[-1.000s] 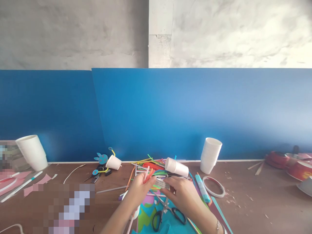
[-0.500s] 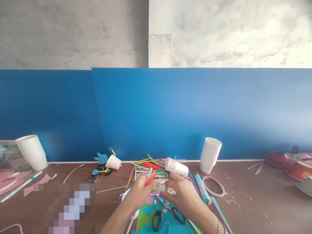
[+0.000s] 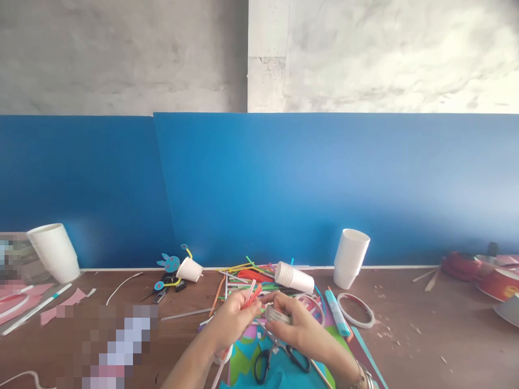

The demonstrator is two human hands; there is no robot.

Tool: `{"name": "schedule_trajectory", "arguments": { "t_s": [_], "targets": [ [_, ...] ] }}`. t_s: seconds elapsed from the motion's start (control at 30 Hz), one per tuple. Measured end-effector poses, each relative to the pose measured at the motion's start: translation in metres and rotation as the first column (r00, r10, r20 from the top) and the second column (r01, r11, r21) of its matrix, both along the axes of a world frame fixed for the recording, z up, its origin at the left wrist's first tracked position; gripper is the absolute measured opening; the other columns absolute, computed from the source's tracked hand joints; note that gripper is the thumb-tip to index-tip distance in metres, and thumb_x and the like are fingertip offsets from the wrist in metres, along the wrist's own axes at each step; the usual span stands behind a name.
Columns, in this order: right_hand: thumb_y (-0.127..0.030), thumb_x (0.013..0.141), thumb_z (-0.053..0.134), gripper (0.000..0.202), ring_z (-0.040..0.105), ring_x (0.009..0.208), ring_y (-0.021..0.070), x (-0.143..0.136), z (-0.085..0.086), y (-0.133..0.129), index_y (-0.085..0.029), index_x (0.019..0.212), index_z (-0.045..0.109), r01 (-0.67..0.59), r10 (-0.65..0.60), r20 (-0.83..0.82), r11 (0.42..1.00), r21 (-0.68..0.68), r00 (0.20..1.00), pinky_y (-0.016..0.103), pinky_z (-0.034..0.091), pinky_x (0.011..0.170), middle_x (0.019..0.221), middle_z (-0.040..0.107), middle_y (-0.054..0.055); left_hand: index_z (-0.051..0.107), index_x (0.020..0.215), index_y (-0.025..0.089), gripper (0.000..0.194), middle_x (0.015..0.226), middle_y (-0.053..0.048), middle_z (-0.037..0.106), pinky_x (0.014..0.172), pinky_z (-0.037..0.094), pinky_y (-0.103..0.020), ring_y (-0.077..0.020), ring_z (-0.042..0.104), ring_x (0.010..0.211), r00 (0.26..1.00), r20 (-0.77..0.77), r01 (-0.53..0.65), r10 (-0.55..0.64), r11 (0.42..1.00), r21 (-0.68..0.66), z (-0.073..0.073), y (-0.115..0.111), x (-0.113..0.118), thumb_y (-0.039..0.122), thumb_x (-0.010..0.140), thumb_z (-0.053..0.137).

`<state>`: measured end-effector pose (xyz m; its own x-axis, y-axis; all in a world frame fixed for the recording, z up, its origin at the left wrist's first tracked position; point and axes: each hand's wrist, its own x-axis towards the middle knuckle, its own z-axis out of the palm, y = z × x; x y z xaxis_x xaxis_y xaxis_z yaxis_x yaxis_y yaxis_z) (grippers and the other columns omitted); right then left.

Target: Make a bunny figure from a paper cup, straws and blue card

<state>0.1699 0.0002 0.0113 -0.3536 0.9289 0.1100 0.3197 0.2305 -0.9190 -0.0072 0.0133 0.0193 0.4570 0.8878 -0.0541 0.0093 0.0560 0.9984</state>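
My left hand [image 3: 232,320] is closed on orange and white drinking straws [image 3: 253,295], whose ends stick up past the fingers. Close beside it, my right hand [image 3: 298,324] curls around a small clear roll that looks like tape [image 3: 278,314]. The fingertips of both hands nearly meet, so any contact between straws and roll is hidden. Just below lie scissors with black handles [image 3: 263,366], on blue and green paper [image 3: 279,378]. A pile of coloured straws [image 3: 243,270] spreads behind the hands. A tipped stack of white paper cups [image 3: 298,278] rests on that pile.
White cup stacks stand at right [image 3: 351,259] and left [image 3: 54,254]. A white tape roll [image 3: 356,310] lies right of a blue tube-shaped item [image 3: 336,312]. A cup with blue paper shapes [image 3: 190,269] sits left. Red bowls [image 3: 500,278] are far right. A blue panel [image 3: 284,189] rises behind.
My right hand has shifted slightly down, with the clear roll turned in its fingers. A pale ring behind that hand now shows. My left hand has barely moved.
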Motion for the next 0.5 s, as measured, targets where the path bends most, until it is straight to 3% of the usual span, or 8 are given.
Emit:
{"name": "schedule_trajectory", "arguments": {
  "t_s": [0.1,0.27,0.37,0.43,0.5],
  "targets": [
    [-0.031,0.077,0.062,0.02,0.044,0.062,0.0114,0.0,-0.001,0.001,-0.019,0.071,0.047,0.002,-0.002,0.003,0.999,-0.042,1.0,0.022,0.036,0.055,0.066,0.049,-0.004,0.052,0.075,0.017,0.045,0.052,0.009,0.034,0.046,0.021,-0.021,-0.0057,0.026,0.046,0.999,0.003,-0.051,0.051,0.998,0.049,0.0,0.0,0.0,0.061,0.073,0.062],
    [-0.048,0.081,0.058,0.033,0.04,0.057,0.0111,0.005,0.0,0.002,-0.018,0.069,0.051,0.087,-0.08,0.144,0.995,-0.043,0.986,0.023,0.032,0.052,0.059,0.045,-0.005,0.057,0.079,0.016,0.041,0.068,0.002,0.052,0.065,0.038,-0.023,-0.011,0.045,0.064,0.995,0.062,-0.085,0.076,0.983,0.163,0.003,0.0,-0.002,0.057,0.076,0.062],
    [-0.05,0.087,0.047,0.036,0.045,0.061,0.0127,0.009,-0.002,0.004,-0.02,0.071,0.052,0.051,-0.049,0.109,0.998,-0.023,0.993,0.024,0.037,0.057,0.066,0.05,-0.003,0.054,0.072,0.017,0.038,0.059,0.006,0.043,0.058,0.035,-0.021,-0.0078,0.038,0.055,0.989,0.061,-0.138,0.131,0.983,0.122,0.006,-0.001,-0.004,0.054,0.076,0.063],
    [-0.047,0.089,0.045,0.034,0.049,0.067,0.0135,0.01,-0.003,0.006,-0.019,0.07,0.051,0.039,-0.041,0.08,0.999,0.019,0.996,0.025,0.04,0.061,0.081,0.056,0.001,0.052,0.07,0.018,0.038,0.053,0.008,0.037,0.053,0.032,-0.02,-0.0068,0.033,0.05,0.99,0.041,-0.14,0.137,0.987,0.08,0.006,0.0,-0.006,0.054,0.075,0.063],
    [-0.043,0.088,0.046,0.032,0.05,0.071,0.0134,0.011,-0.004,0.007,-0.019,0.067,0.05,0.039,-0.044,0.055,0.995,0.089,0.998,0.025,0.04,0.064,0.1,0.057,0.005,0.056,0.074,0.018,0.036,0.055,0.006,0.044,0.058,0.037,-0.021,-0.0084,0.042,0.053,0.992,0.044,-0.122,0.12,0.991,0.062,0.005,0.001,-0.007,0.053,0.075,0.064]
  ]
}}
